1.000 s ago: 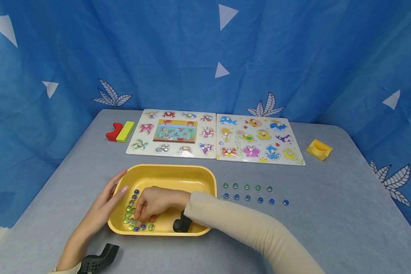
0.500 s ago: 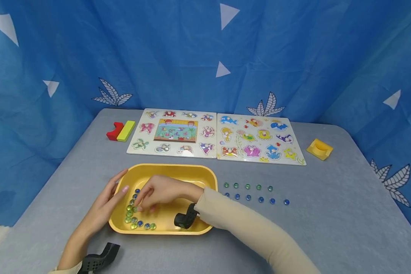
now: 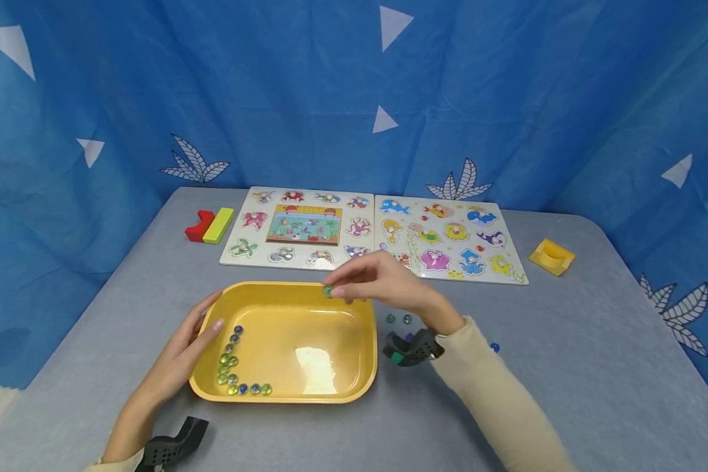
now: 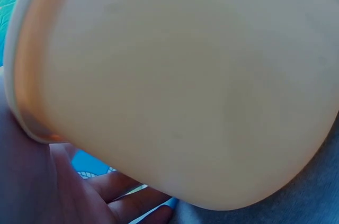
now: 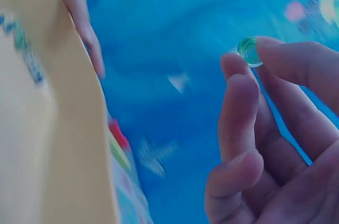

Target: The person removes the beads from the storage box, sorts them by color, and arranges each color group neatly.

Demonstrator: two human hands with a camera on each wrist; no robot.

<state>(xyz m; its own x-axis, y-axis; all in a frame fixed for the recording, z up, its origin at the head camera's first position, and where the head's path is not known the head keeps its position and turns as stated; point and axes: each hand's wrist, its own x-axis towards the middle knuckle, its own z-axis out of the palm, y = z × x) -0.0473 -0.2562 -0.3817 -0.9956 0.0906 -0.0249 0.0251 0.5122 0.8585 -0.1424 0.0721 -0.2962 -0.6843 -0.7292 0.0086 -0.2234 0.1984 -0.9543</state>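
Note:
My right hand (image 3: pixel 383 282) pinches a green glass marble (image 5: pixel 248 52) between thumb and fingertips, above the far right rim of the yellow tray (image 3: pixel 283 397). In the right wrist view the marble is clear with a green swirl. My left hand (image 3: pixel 179 354) holds the tray's left rim, thumb over the edge and fingers along the outside; the left wrist view shows fingers (image 4: pixel 132 197) beside the tray wall. Inside the tray, several green, blue and clear marbles (image 3: pixel 223 359) lie along its left and near sides.
Right of the tray, green marbles (image 3: pixel 408 319) and a blue marble (image 3: pixel 495 347) show on the grey table, others hidden by my right arm. Two puzzle boards (image 3: pixel 354 259) lie behind. Red (image 3: pixel 199 226) and yellow-green blocks (image 3: pixel 218 226) are back left, a yellow block (image 3: pixel 551 257) back right.
My right hand has lifted out of the tray's left part with a green marble and moved right, to above the tray's far right rim. The left hand has stayed on the tray.

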